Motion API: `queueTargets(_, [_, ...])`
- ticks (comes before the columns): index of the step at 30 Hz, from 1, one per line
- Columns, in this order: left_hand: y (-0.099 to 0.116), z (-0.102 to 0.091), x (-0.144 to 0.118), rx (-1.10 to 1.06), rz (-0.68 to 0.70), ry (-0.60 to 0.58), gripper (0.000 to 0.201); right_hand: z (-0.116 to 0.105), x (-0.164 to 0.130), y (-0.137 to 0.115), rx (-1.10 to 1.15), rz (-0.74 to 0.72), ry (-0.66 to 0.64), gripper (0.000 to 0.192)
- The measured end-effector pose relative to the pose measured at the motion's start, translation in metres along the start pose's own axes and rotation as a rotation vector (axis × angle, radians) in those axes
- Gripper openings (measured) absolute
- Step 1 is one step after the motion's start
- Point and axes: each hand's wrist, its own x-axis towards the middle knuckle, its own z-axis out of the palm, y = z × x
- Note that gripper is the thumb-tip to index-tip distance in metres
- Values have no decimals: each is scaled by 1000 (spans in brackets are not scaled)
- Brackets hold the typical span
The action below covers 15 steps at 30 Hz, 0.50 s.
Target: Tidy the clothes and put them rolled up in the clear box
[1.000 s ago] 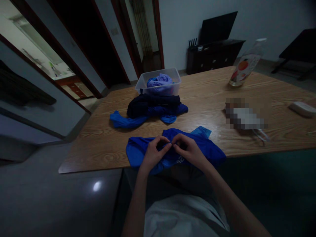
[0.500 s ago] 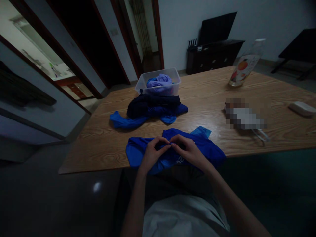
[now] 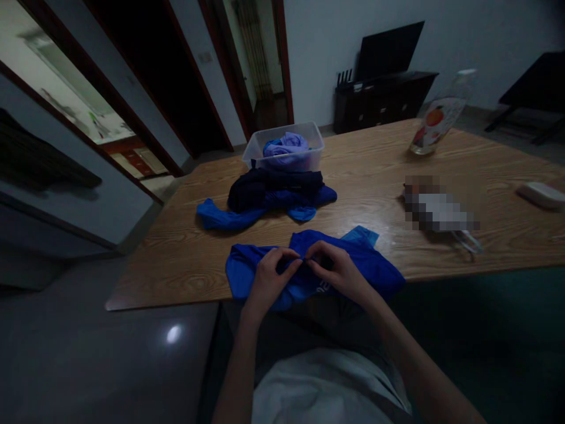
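Note:
A blue garment [image 3: 375,268] with white lettering and lighter blue parts lies crumpled at the table's front edge, part of it hanging over. My left hand [image 3: 274,274] pinches a bit of its cloth between thumb and forefinger. Just to the right, my right hand [image 3: 333,268] pinches the same garment, its fingertips close to those of the left. The small spot of cloth between the fingertips is too dark to make out. Beyond the hands lies a pile of dark navy and blue clothes [image 3: 273,191].
Behind the pile stands a clear plastic bin [image 3: 315,147] with purple and blue cloth in it. On the wooden table [image 3: 176,265] to the right are a tall clear bottle [image 3: 436,121], a blurred-out item with a strap [image 3: 441,212] and a white oblong object [image 3: 541,194].
My fingertips have drawn slightly apart at the garment, the left hand shifting a little to the left. The garment and the other things stay where they were.

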Motion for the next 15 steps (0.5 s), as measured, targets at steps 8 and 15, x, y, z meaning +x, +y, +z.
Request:
queueTargets(8, [-5,-1,-3,-63,29,19,17,1,0,-1,9,-2,15,10])
queueTargets(15, [0,-5,-4,57,181,68,10,0,1,-3,15,-18,-1,17])
